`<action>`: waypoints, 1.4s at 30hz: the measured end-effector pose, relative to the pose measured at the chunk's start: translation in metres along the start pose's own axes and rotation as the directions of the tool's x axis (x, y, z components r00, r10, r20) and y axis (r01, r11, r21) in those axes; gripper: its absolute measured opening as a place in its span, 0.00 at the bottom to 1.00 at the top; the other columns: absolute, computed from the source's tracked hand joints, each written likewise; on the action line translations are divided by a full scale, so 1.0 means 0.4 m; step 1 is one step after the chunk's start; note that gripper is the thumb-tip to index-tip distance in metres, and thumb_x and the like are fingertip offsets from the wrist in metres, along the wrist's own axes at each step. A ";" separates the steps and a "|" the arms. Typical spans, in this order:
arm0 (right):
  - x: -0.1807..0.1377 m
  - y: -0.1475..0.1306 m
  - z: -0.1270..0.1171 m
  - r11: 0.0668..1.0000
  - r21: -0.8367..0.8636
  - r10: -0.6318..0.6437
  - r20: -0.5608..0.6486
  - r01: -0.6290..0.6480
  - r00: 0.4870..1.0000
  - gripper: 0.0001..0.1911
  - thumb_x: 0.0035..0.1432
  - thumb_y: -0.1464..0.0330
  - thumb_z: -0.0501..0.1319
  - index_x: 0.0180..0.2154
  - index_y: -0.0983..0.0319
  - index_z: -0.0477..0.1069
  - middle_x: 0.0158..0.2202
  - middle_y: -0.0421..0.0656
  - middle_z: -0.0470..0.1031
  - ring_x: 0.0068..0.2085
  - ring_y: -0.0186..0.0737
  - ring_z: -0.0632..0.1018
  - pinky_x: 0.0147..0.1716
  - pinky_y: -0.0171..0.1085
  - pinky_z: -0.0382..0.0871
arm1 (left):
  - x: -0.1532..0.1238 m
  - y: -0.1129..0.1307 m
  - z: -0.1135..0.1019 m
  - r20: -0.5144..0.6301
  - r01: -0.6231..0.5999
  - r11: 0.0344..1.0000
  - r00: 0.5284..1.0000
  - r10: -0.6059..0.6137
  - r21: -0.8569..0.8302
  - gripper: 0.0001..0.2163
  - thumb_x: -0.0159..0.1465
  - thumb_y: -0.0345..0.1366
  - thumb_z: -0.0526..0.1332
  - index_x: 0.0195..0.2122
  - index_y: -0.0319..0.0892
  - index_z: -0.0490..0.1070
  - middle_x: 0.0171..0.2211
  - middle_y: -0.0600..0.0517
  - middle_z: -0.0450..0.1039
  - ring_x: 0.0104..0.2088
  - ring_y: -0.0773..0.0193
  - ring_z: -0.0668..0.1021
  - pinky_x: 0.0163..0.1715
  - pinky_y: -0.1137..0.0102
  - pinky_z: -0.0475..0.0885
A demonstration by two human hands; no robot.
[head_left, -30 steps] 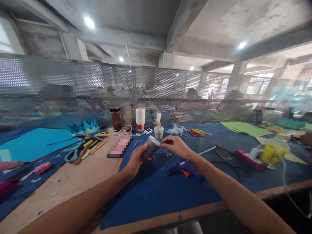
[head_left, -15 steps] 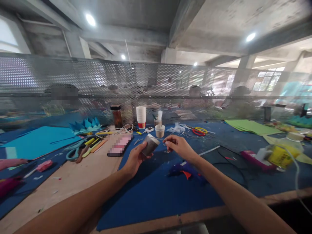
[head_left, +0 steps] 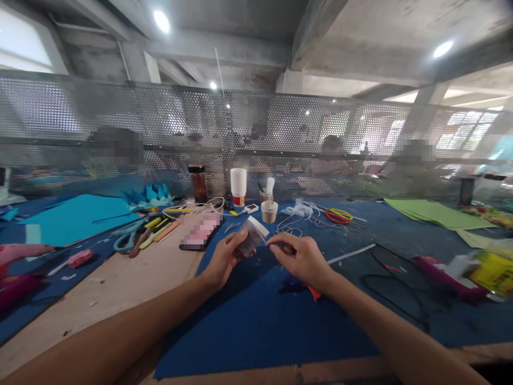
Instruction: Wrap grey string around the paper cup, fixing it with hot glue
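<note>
Tilted in my left hand (head_left: 226, 258) is a small grey paper cup (head_left: 250, 240), its white rim turned up to the right. The fingers wrap around its side and base. Just right of the rim, my right hand (head_left: 302, 256) has thumb and forefinger pinched on what looks like the end of a thin white string (head_left: 289, 231). The string lies in loose loops on the blue mat behind that hand. Beyond the held cup stands a string-wrapped paper cup (head_left: 269, 213) with a stick in it. Under my right wrist lies a dark blue item with an orange-red piece (head_left: 314, 293), mostly hidden.
A phone (head_left: 202, 231), scissors (head_left: 127, 239) and several craft tools lie left. Stacked paper cups (head_left: 238, 187) and a brown jar (head_left: 199, 184) stand behind. Red-yellow scissors (head_left: 339, 216) and a magenta glue gun (head_left: 449, 278) with a black cord lie right. A perforated screen (head_left: 248, 123) closes the back.
The view has shifted, so the table things sit differently in frame. The cup has tipped, showing more white rim, and my right fingers have come down closer to the rim.
</note>
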State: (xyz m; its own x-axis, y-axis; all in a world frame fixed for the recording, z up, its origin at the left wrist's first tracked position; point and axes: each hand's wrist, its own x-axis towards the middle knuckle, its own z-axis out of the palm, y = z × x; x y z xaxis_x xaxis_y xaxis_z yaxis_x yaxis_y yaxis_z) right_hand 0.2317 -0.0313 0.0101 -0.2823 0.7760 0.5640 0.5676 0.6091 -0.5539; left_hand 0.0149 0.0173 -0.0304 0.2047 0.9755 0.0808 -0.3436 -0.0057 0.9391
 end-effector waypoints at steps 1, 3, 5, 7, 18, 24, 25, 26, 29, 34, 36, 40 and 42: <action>-0.001 -0.002 0.000 1.000 -0.008 -0.001 -0.002 0.001 1.000 0.12 0.66 0.63 0.60 0.43 0.57 0.81 0.19 0.33 0.63 0.22 0.31 0.64 0.25 0.33 0.56 | 0.000 0.000 -0.001 0.000 0.001 1.000 1.000 -0.001 -0.003 0.20 0.59 0.51 0.72 0.42 0.38 0.80 0.37 0.46 0.81 0.34 0.60 0.80 0.37 0.68 0.75; -0.002 -0.003 -0.002 1.000 -0.029 0.005 -0.008 -0.005 1.000 0.11 0.65 0.63 0.60 0.42 0.57 0.81 0.19 0.33 0.63 0.21 0.31 0.65 0.25 0.33 0.56 | -0.001 0.000 -0.001 0.000 0.008 1.000 1.000 -0.008 -0.011 0.20 0.59 0.51 0.72 0.43 0.38 0.80 0.38 0.46 0.81 0.35 0.60 0.80 0.36 0.68 0.75; 0.000 0.000 -0.005 0.999 -0.052 0.011 -0.021 -0.012 1.000 0.11 0.65 0.64 0.59 0.41 0.58 0.81 0.18 0.33 0.63 0.21 0.31 0.65 0.25 0.32 0.56 | -0.001 0.001 -0.001 -0.005 0.012 1.000 1.000 -0.013 -0.021 0.21 0.59 0.51 0.72 0.43 0.38 0.80 0.39 0.45 0.82 0.35 0.59 0.81 0.36 0.68 0.75; 0.002 0.003 -0.008 0.997 -0.078 0.011 -0.035 -0.013 0.999 0.11 0.64 0.65 0.59 0.40 0.58 0.80 0.18 0.33 0.64 0.20 0.31 0.65 0.25 0.32 0.56 | -0.001 0.002 -0.001 -0.014 0.023 0.999 1.000 -0.024 -0.037 0.21 0.59 0.51 0.72 0.44 0.38 0.80 0.39 0.45 0.82 0.35 0.59 0.81 0.36 0.68 0.76; 0.010 0.012 -0.007 0.983 -0.184 0.015 -0.036 -0.022 0.999 0.10 0.60 0.67 0.60 0.35 0.57 0.81 0.20 0.35 0.73 0.21 0.31 0.70 0.27 0.31 0.59 | -0.002 0.015 0.010 0.017 0.028 0.991 1.000 -0.026 -0.132 0.21 0.59 0.48 0.72 0.46 0.36 0.80 0.42 0.42 0.82 0.39 0.57 0.81 0.39 0.66 0.79; 0.010 0.020 -0.005 0.976 -0.212 0.045 -0.031 -0.051 0.998 0.11 0.59 0.67 0.60 0.34 0.56 0.82 0.21 0.36 0.75 0.23 0.32 0.72 0.28 0.32 0.60 | -0.006 0.019 0.012 0.025 0.064 0.984 0.998 -0.060 -0.168 0.19 0.62 0.45 0.70 0.47 0.35 0.80 0.43 0.41 0.82 0.39 0.57 0.82 0.39 0.66 0.80; 0.011 0.021 -0.005 0.974 -0.222 0.048 -0.033 -0.054 0.998 0.11 0.59 0.66 0.59 0.35 0.56 0.82 0.21 0.36 0.75 0.23 0.32 0.73 0.29 0.32 0.60 | -0.006 0.020 0.011 0.027 0.068 0.983 0.998 -0.064 -0.173 0.19 0.63 0.45 0.70 0.48 0.35 0.80 0.43 0.41 0.82 0.39 0.58 0.82 0.39 0.66 0.80; 0.011 0.022 -0.005 0.971 -0.234 0.050 -0.035 -0.057 0.998 0.11 0.59 0.66 0.59 0.35 0.56 0.82 0.21 0.36 0.75 0.23 0.33 0.73 0.29 0.32 0.60 | -0.007 0.021 0.011 0.030 0.073 0.981 0.997 -0.069 -0.178 0.18 0.64 0.44 0.69 0.48 0.35 0.80 0.43 0.41 0.82 0.39 0.58 0.82 0.39 0.67 0.80; 0.012 0.025 -0.006 0.962 -0.266 0.061 -0.029 -0.067 0.998 0.11 0.60 0.66 0.59 0.35 0.55 0.82 0.22 0.36 0.76 0.24 0.34 0.74 0.29 0.33 0.59 | -0.008 0.023 0.011 0.039 0.098 0.977 0.995 -0.092 -0.188 0.16 0.67 0.43 0.66 0.49 0.35 0.80 0.43 0.41 0.83 0.38 0.58 0.83 0.38 0.68 0.80; 0.012 0.024 -0.007 0.948 -0.312 0.074 -0.001 -0.071 0.997 0.11 0.61 0.66 0.59 0.36 0.55 0.81 0.23 0.37 0.78 0.26 0.35 0.75 0.30 0.33 0.59 | -0.011 0.025 0.012 0.055 0.115 0.974 0.993 -0.106 -0.194 0.16 0.69 0.42 0.64 0.50 0.35 0.79 0.44 0.40 0.83 0.38 0.59 0.83 0.38 0.69 0.80; 0.012 0.025 -0.006 0.942 -0.327 0.077 -0.001 -0.073 0.997 0.11 0.61 0.66 0.59 0.36 0.55 0.81 0.23 0.37 0.78 0.26 0.35 0.76 0.30 0.33 0.59 | -0.010 0.025 0.013 0.060 0.123 0.972 0.992 -0.113 -0.200 0.16 0.69 0.42 0.64 0.51 0.35 0.79 0.43 0.40 0.83 0.38 0.59 0.83 0.37 0.70 0.80; 0.013 0.027 -0.005 0.939 -0.336 0.078 -0.002 -0.075 0.997 0.11 0.61 0.66 0.59 0.37 0.55 0.82 0.24 0.37 0.79 0.26 0.35 0.76 0.30 0.34 0.58 | -0.008 0.025 0.012 0.067 0.130 0.968 0.991 -0.118 -0.215 0.15 0.69 0.41 0.63 0.51 0.36 0.78 0.43 0.41 0.84 0.37 0.59 0.84 0.37 0.69 0.80; 0.013 0.028 -0.005 0.935 -0.344 0.083 -0.002 -0.079 0.997 0.11 0.61 0.66 0.59 0.37 0.55 0.82 0.24 0.37 0.79 0.27 0.36 0.76 0.30 0.34 0.58 | -0.009 0.026 0.012 0.072 0.133 0.966 0.990 -0.119 -0.222 0.15 0.70 0.40 0.63 0.51 0.36 0.78 0.43 0.41 0.84 0.37 0.59 0.84 0.38 0.69 0.80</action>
State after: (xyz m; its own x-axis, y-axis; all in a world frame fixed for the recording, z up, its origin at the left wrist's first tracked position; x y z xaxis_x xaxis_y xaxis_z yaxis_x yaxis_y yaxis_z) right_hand 0.2380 -0.0209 0.0081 -0.2322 0.8238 0.5172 0.8196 0.4520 -0.3519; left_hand 0.0151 0.0127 -0.0194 0.3095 0.9509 -0.0082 -0.5080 0.1727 0.8439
